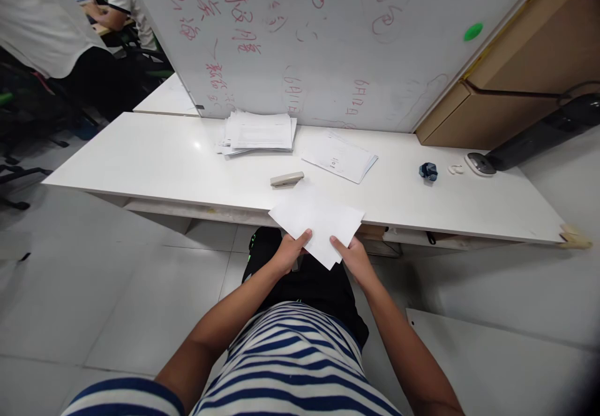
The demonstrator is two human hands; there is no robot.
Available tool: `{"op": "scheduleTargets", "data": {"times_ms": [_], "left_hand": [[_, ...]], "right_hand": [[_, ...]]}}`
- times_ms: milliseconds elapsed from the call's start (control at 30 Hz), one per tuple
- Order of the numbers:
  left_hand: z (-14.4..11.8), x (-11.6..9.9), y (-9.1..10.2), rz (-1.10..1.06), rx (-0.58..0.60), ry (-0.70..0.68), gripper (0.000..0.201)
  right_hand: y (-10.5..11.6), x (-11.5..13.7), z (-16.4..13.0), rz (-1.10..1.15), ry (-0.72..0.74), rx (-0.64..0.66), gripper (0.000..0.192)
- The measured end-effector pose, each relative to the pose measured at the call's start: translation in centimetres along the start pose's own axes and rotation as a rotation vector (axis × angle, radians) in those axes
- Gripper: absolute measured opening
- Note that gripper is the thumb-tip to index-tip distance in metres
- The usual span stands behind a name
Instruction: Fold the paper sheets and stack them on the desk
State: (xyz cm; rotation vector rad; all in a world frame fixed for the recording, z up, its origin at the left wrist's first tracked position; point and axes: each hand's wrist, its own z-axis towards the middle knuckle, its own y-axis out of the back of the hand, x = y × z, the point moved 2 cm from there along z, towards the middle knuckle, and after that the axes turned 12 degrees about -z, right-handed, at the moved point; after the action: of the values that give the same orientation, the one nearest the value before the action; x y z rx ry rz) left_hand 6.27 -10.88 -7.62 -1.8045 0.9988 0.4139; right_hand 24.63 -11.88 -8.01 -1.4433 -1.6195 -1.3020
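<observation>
At far left, beyond the white table [154, 166], a seated person [51, 29] in a pale top works at another desk, apart from the scene in front. Leaning against the table's back edge is a whiteboard [304, 35] covered in red handwriting, and at its foot lies a loose stack of papers [259, 132], its sheets fanned unevenly.

Nearer the front edge sits a grey stapler [287, 180], just beside the top corner of the sheets of white paper [317, 219] held by the person wearing the camera. The left hand [289, 253] pinches the lower left edge, thumb on top; the right hand [352, 258] pinches the lower right edge in the same way. The paper hangs half over the table's edge, half above the lap, turned at an angle. How many sheets are in the bundle cannot be told.

To the right lie a second, thinner set of printed sheets [340, 157], a dark binder clip [428, 171], 1 small white earbud-like item [455, 168] and a black lamp-like device [539, 138].

With only 2 fingertip grips near 1 corner, the sheets could slip out of line or sag and crease, and the far corner could nudge the stapler.
</observation>
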Motion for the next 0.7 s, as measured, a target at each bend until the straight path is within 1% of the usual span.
{"op": "scheduleTargets", "data": {"times_ms": [33,133,167,200,233,267,300,367,433,500,567,700], "left_hand": [[0.0,0.0,0.1,0.013,0.0,0.005,0.052],[0.1,0.3,0.5,0.041,-0.022,0.008,0.05],[0.1,0.3,0.6,0.044,-0.032,0.009,0.049],[0.1,0.4,0.7,0.042,-0.043,0.01,0.048],[0.1,0.5,0.8,0.038,-0.05,0.008,0.047],[0.1,0.5,0.8,0.031,-0.056,0.004,0.046],[0.1,0.5,0.8,0.022,-0.058,-0.003,0.045],[0.0,0.4,0.8,0.0,-0.053,-0.013,0.046],[-0.1,0.3,0.7,-0.021,-0.041,-0.011,0.046],[-0.2,0.2,0.6,-0.039,-0.021,0.0,0.045],[-0.4,0.0,0.5,-0.052,-0.003,0.001,0.042],[-0.4,-0.1,0.8,-0.064,-0.006,-0.006,0.04]], "right_hand": [[0.6,0.8,0.4,-0.113,0.043,-0.089,0.054],[2.5,4.4,2.7,-0.45,0.239,-0.448,0.063],[2.8,5.8,3.8,-0.548,0.328,-0.517,0.064],[3.0,7.1,5.2,-0.637,0.419,-0.54,0.063],[3.1,8.3,6.8,-0.748,0.504,-0.529,0.059],[3.0,9.1,8.5,-0.878,0.566,-0.491,0.054],[2.8,9.7,10.3,-0.994,0.597,-0.442,0.051],[2.5,10.2,13.7,-1.159,0.611,-0.325,0.05],[2.3,10.3,16.1,-1.232,0.623,-0.241,0.045],[2.3,10.2,17.3,-1.263,0.652,-0.227,0.04],[2.5,10.3,17.6,-1.293,0.672,-0.254,0.036],[2.7,10.4,17.3,-1.363,0.68,-0.328,0.04]]}}
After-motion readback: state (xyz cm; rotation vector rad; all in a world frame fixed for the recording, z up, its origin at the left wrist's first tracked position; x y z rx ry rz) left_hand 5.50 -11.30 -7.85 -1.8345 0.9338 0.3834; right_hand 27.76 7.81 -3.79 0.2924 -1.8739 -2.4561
